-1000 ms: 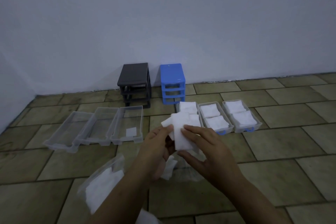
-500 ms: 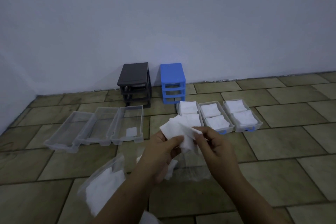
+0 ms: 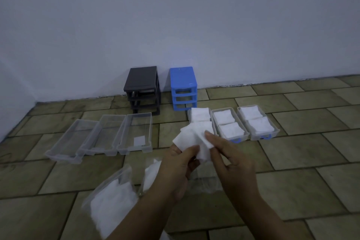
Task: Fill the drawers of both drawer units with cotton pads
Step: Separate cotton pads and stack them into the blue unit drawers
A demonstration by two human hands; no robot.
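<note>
Pinching soft square cotton pads point(image 3: 191, 138), left hand point(image 3: 178, 167), right hand point(image 3: 232, 163)

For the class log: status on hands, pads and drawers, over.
Both hands, left and right, hold cotton pads. Three right drawers filled; three clear drawers unfilled. Nothing in the way.

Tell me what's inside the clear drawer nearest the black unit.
That clear drawer holds a single cotton pad lying flat near its front end. The rest of its floor shows bare tile through the plastic; nothing covers it.
</note>
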